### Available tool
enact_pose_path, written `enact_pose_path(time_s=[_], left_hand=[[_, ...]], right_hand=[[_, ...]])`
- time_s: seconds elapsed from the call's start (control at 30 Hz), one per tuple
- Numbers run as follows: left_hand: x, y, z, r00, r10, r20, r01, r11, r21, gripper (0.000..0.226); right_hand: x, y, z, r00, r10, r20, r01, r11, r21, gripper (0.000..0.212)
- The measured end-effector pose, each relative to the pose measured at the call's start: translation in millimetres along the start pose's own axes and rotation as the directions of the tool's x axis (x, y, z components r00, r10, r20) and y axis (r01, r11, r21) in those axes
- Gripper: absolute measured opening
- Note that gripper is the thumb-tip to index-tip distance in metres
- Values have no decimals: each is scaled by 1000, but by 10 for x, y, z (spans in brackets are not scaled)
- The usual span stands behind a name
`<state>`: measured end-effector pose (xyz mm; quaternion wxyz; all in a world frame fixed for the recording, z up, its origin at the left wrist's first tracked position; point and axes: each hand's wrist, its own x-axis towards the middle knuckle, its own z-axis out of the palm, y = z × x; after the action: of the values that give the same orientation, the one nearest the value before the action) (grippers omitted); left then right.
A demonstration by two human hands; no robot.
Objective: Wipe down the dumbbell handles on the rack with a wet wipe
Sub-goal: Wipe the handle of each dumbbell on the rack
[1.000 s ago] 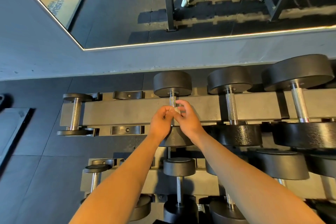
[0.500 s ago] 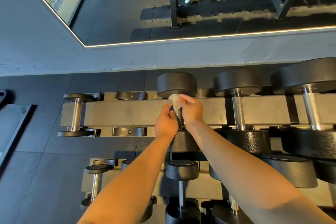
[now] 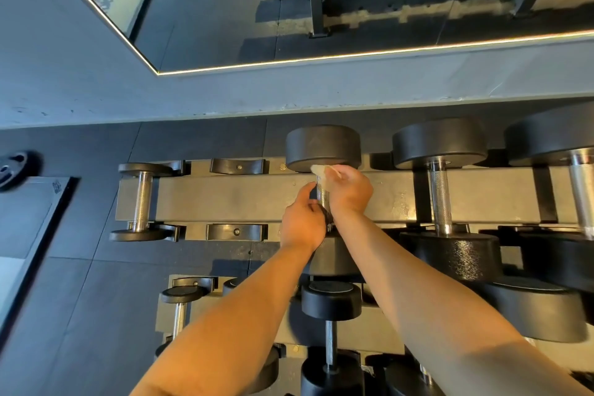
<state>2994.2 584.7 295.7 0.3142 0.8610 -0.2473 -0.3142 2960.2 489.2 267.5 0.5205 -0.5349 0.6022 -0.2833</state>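
On the rack, handle runs front-to-back.

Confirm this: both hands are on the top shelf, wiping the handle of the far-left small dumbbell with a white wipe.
Wrong dumbbell. The head view shows the far-left small dumbbell untouched; the left hand and right hand are on the handle of the next dumbbell rightward, past an empty cradle. It is on the top shelf, with a white wipe.

Gym: dumbbell rack, wall mirror, rubber floor.
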Motion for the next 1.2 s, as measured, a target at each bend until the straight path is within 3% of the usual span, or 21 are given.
enact_pose_path(time_s=[0.13,0.23,0.37,0.47,0.67,0.87,0.97,1.1,1.2], left_hand=[[-10,21,-3,1000,8,4,-8,1000,-22,45],[-16,33,-4,1000,9,1,-9,1000,-8,44],[-30,40,-13,1000,8,-7,-8,1000,21,45],[-34,42,-22,1000,21,-6,-21,998,55,47],[-53,36,-30,999,26,-18,-26,999,46,45],[-63,58,-29,1000,11,-24,-11,1000,12,43],[-55,57,-27,1000,-2,-27,2,1000,0,42],[-43,37,-11,1000,-9,-29,8,1000,-5,41],[-46,40,-25,999,-23,-32,22,1000,-11,42]], right_hand=[[16,35,-147,972,225,-73,-221,973,64,12],[-70,-12,-175,995,92,-27,-92,996,1,13],[-188,-47,-73,999,-5,48,1,998,68,8],[-191,-118,17,998,32,47,-35,997,69,13],[-82,-322,147,953,302,32,-304,944,131,32],[-93,-271,140,964,266,7,-264,951,163,23],[-87,-188,87,953,302,-5,-291,922,254,15],[-122,-48,-28,940,342,7,-335,913,234,6],[-158,-68,-23,958,283,52,-287,928,239,19]])
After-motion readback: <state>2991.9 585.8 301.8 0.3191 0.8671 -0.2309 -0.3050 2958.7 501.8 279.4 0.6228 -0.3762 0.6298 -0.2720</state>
